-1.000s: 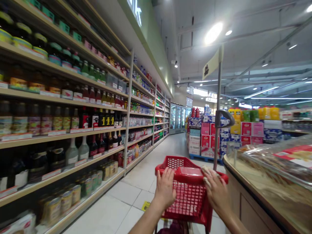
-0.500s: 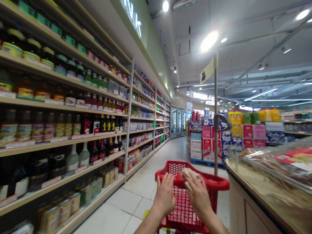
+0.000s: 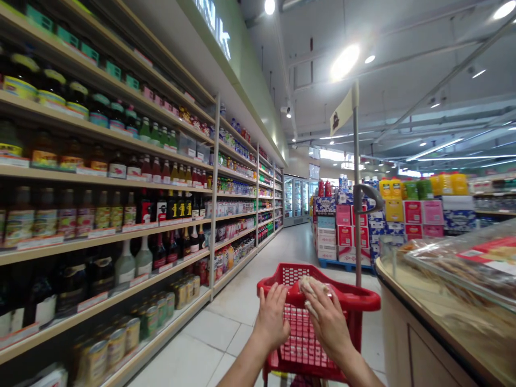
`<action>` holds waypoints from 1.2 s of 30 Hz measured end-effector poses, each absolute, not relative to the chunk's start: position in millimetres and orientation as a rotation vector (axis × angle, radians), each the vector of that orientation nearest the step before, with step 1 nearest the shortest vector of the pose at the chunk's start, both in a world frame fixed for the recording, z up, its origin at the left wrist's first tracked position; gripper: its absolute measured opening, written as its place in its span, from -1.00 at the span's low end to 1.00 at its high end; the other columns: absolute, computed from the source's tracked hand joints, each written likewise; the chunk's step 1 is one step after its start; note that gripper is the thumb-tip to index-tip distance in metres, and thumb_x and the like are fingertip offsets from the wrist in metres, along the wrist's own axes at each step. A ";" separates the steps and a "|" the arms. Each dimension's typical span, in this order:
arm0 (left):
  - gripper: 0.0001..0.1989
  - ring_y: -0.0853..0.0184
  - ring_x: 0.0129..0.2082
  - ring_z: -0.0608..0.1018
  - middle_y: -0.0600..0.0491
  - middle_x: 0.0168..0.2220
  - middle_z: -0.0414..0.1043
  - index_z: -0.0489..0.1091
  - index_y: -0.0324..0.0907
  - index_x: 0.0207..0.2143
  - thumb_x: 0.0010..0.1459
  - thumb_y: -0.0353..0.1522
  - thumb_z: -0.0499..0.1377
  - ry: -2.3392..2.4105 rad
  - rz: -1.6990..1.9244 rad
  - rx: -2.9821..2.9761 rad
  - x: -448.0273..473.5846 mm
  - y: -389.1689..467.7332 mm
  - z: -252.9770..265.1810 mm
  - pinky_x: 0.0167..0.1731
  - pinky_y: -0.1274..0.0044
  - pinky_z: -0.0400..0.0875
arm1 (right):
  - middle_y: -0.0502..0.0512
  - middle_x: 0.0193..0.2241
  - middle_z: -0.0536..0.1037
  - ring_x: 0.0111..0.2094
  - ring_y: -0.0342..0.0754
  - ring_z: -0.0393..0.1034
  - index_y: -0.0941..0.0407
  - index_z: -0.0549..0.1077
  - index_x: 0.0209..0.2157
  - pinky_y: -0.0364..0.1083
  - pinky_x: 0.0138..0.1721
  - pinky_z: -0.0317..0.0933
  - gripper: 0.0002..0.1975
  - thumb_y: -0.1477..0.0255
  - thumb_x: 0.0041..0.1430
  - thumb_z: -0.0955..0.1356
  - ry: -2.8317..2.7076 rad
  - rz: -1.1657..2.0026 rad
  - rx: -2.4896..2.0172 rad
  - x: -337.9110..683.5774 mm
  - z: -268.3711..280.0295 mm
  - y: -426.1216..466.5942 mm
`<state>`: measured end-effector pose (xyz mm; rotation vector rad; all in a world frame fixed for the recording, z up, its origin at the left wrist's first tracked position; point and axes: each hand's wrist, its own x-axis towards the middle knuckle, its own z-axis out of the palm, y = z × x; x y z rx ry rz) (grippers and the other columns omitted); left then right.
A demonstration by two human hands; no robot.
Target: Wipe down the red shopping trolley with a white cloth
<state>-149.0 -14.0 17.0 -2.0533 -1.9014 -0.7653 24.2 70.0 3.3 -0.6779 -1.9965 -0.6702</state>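
A red plastic shopping cart [image 3: 365, 299] stands in front of me, its basket low and its rim toward me. My left hand [image 3: 272, 314] lies at the left part of the near rim, fingers stretched out and nothing held in them. On the right, my right hand [image 3: 324, 314] presses a crumpled whitish cloth [image 3: 308, 285] against the top of the rim. The cloth pokes out past the fingers, and the palm hides part of it. A grey pole [image 3: 357, 161] with a small flag and a dark loop handle rises behind the cart's right side.
Long shelves [image 3: 108, 228] of bottles and cans line the left side. Close on the right is a wooden counter [image 3: 419, 328] with packaged food on top. Stacked drink cartons [image 3: 346, 236] stand ahead, right of the tiled aisle [image 3: 278, 247]. Glass-door fridges [image 3: 294, 196] are at the far end.
The view has shifted slightly, with the near shelves and counter moving a little to the right in the picture. Both hands keep nearly the same places on the cart, the cloth still under the right.
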 end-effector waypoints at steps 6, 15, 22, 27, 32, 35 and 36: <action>-0.28 0.24 0.18 -0.09 0.05 0.17 -0.07 -0.04 -0.25 0.13 -0.20 -0.40 -0.03 -1.911 -0.783 -2.047 -150.9 -14.1 16.1 0.12 0.21 -0.40 | 0.09 -0.01 0.33 0.02 -0.01 0.15 0.09 0.32 -0.07 0.07 -0.01 -0.04 -0.64 0.43 0.13 0.10 -1.827 -0.581 -0.899 38.4 7.2 88.4; -0.27 0.23 0.18 -0.10 0.05 0.18 -0.10 -0.05 -0.24 0.13 -0.20 -0.40 -0.02 -1.922 -0.779 -2.071 -150.2 -15.9 16.5 0.12 0.21 -0.39 | 0.06 -0.01 0.33 -0.01 -0.01 0.19 0.02 0.32 -0.07 0.08 -0.01 -0.04 -0.65 0.40 0.13 0.13 -1.948 -0.590 -0.794 19.3 9.8 83.0; -0.27 0.22 0.17 -0.09 0.05 0.18 -0.09 -0.06 -0.22 0.13 -0.18 -0.38 -0.02 -1.899 -0.746 -2.071 -149.0 -19.5 19.7 0.12 0.19 -0.36 | 0.05 0.00 0.31 0.03 -0.04 0.15 0.05 0.30 -0.05 0.04 0.03 -0.08 -0.65 0.44 0.11 0.14 -2.051 -0.607 -0.640 -9.3 12.4 66.2; -0.28 0.23 0.17 -0.08 0.06 0.17 -0.06 -0.06 -0.21 0.13 -0.18 -0.40 -0.03 -1.880 -0.755 -2.071 -151.5 -23.7 20.1 0.12 0.19 -0.35 | 0.08 -0.03 0.35 -0.03 0.01 0.21 0.04 0.36 -0.13 0.10 -0.02 -0.01 -0.68 0.41 0.12 0.14 -2.005 -0.563 -0.766 5.2 14.9 74.3; -0.27 0.23 0.17 -0.08 0.07 0.17 -0.06 -0.06 -0.20 0.13 -0.19 -0.41 -0.02 -1.879 -0.765 -2.060 -149.7 -23.9 18.2 0.12 0.19 -0.36 | 0.12 -0.07 0.38 -0.02 0.02 0.20 0.11 0.37 -0.14 0.07 -0.07 0.05 -0.66 0.42 0.12 0.11 -1.933 -0.552 -0.844 14.0 18.5 81.6; -0.28 0.25 0.17 -0.08 0.09 0.17 -0.07 -0.06 -0.19 0.13 -0.18 -0.43 -0.04 -1.869 -0.760 -2.074 -149.5 -23.6 17.2 0.12 0.20 -0.36 | 0.05 -0.01 0.32 0.03 -0.05 0.13 0.06 0.32 -0.07 0.02 0.01 -0.03 -0.66 0.43 0.13 0.13 -2.058 -0.570 -0.664 1.9 18.9 73.9; -0.28 0.26 0.17 -0.08 0.09 0.18 -0.07 -0.06 -0.19 0.13 -0.18 -0.43 -0.04 -1.869 -0.763 -2.066 -149.6 -23.5 17.0 0.12 0.20 -0.36 | 0.04 -0.01 0.32 0.03 -0.05 0.14 0.04 0.32 -0.07 0.03 0.01 -0.04 -0.66 0.42 0.13 0.13 -2.070 -0.567 -0.662 3.4 18.8 74.7</action>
